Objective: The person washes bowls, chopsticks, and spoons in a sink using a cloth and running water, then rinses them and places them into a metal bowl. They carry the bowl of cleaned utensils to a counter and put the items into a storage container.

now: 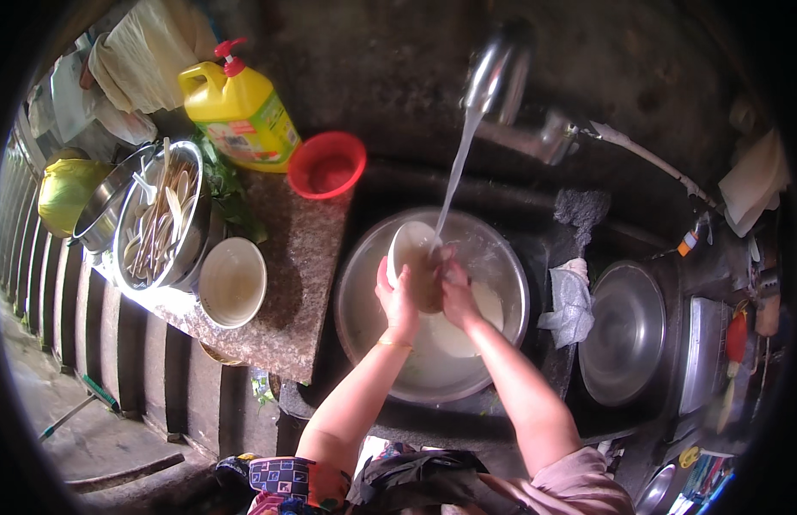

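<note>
Water runs from a metal faucet (pixel 495 77) onto a white bowl (pixel 411 241), tilted over a large steel basin (pixel 521 309) in a dark sink. My left hand (pixel 398 296) grips the bowl's left side, its fingers along the outer wall. At the bowl's right side is my right hand (pixel 458 290), with its fingers at the stream; whether it holds something there is not clear. Cloudy water stands in the basin, with a pale round shape, perhaps another bowl, partly under my right forearm.
On the stone counter (pixel 276 315) at left stand a beige bowl (pixel 232 283), a pot of chopsticks and spoons (pixel 160 219), a red plastic bowl (pixel 326 165) and a yellow pump jug (pixel 237 109). Right of the basin lie a grey cloth (pixel 569 302) and a second steel basin (pixel 622 331).
</note>
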